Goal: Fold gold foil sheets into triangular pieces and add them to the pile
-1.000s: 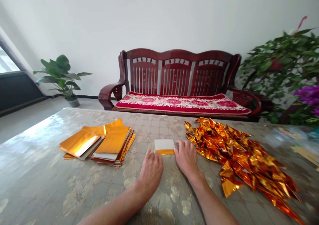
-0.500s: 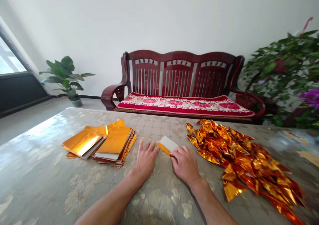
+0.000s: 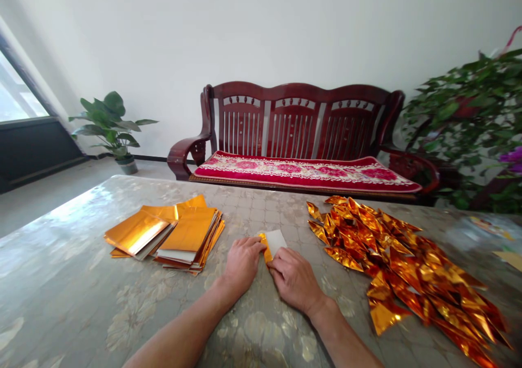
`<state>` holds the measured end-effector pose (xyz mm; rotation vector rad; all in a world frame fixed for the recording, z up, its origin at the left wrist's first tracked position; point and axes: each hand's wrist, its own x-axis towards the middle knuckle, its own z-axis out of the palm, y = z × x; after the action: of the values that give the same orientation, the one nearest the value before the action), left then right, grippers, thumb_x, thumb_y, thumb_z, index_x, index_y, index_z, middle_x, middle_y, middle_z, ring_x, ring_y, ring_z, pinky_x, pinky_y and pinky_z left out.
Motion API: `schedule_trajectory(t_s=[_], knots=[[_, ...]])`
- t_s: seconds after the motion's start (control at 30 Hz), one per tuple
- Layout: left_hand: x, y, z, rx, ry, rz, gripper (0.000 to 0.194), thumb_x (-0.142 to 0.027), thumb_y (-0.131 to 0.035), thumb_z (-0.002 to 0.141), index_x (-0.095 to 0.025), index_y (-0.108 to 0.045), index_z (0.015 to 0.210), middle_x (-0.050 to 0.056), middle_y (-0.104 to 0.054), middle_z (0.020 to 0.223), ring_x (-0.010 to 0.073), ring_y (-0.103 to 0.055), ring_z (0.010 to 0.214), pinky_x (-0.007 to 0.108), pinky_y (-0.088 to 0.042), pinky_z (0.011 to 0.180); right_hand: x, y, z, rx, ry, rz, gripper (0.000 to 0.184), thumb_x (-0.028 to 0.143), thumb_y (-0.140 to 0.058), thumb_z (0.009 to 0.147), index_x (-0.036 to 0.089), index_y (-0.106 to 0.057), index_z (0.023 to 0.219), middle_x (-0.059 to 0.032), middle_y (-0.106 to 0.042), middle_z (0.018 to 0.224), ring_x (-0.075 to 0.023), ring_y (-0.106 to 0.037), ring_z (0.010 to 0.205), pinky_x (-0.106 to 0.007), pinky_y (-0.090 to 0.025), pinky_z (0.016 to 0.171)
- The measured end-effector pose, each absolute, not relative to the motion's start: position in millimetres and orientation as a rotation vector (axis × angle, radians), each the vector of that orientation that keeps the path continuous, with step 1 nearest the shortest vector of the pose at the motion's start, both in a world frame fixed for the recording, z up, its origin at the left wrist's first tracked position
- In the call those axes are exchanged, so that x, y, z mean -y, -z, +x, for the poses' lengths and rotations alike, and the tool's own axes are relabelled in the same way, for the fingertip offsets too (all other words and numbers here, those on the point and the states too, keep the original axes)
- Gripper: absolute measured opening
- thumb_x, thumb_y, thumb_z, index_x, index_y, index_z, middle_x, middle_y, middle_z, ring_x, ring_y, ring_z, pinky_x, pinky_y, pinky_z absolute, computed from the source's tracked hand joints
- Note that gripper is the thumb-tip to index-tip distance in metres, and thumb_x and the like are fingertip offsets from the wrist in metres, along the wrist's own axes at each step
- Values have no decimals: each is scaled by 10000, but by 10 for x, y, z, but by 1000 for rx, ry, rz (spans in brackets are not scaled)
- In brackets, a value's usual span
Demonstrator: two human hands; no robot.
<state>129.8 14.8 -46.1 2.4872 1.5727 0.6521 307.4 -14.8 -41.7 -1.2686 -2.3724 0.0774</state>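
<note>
In the middle of the table lies a sheet of gold foil paper (image 3: pixel 278 240), its white side up and a gold strip folded over along its left edge. My left hand (image 3: pixel 243 262) has its fingers closed on the far end of that strip. At the near end, my right hand (image 3: pixel 296 278) pinches the fold, fingers curled. To the left is a loose stack of flat gold foil paper (image 3: pixel 187 229). On the right lies a heap of folded gold foil pieces (image 3: pixel 391 256), pointed in shape.
The table (image 3: pixel 73 303) has a shiny patterned cover. Behind it stands a dark red wooden bench (image 3: pixel 293 123) with a red floral cushion. A clear plastic bag (image 3: pixel 481 229) lies at the right. Potted plants (image 3: pixel 112 126) stand on both sides.
The foil paper has turned, so its gold strip runs more nearly away from me. My left fingers have curled in onto it, and my right hand has shifted left and nearer.
</note>
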Motion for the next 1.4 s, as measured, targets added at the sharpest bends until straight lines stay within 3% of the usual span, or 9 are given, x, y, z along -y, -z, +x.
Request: schedule_trajectory(t_s=[0.17,0.3,0.4,0.6,0.87,1.17,1.4], knots=[[-100,359,1329,-1637,-694,2441,153,-329,-613,883,-253,-690,992,20,-683,1149,223,-596,1058,377,-430,933,111,451,3090,2152,-111,-1368,210,182,-509,936,232,-706,881,-20,-645,863,-158,-566,866,-262,-418,798],[-13,318,1398,-1642,-671,2484,364,-462,-731,741,-244,-651,1021,49,-673,1128,269,-574,1080,423,-400,962,19,478,3170,1964,-19,-1511,283,83,-500,871,221,-710,1001,-51,-677,976,-200,-555,957,-308,-425,880],[24,343,1439,-1647,-661,2483,385,-418,-735,718,-230,-617,1032,59,-672,1130,291,-545,1152,463,-349,1032,-10,466,3186,2038,-27,-1478,350,26,-484,836,240,-728,965,-47,-686,1004,-203,-545,988,-314,-426,897],[-7,439,1405,-1597,-635,2464,329,-270,-621,807,-249,-575,1132,34,-632,1283,288,-456,1312,550,-217,1134,1,452,3167,2078,-79,-1459,330,31,-484,850,228,-736,933,-48,-686,980,-201,-542,974,-307,-431,876],[-74,454,1371,-1592,-553,2404,522,-151,-485,882,-251,-438,1392,54,-608,1341,239,-432,1359,521,-239,1157,2,454,3159,2178,-103,-1469,324,75,-459,903,238,-710,1026,-35,-673,994,-185,-547,969,-289,-422,875],[-98,450,1363,-1591,-591,2332,585,-124,-484,851,-218,-391,1421,85,-565,1397,221,-460,1343,516,-245,1163,-24,431,3146,2279,-13,-1446,329,129,-457,941,258,-667,1159,-56,-635,1022,-196,-539,980,-304,-419,869],[-136,464,1338,-1598,-671,2342,567,-112,-517,841,-234,-422,1386,75,-595,1351,224,-484,1305,508,-274,1141,-41,410,3123,2306,66,-1511,278,149,-462,951,252,-661,1117,-55,-603,1060,-200,-536,981,-309,-415,850]])
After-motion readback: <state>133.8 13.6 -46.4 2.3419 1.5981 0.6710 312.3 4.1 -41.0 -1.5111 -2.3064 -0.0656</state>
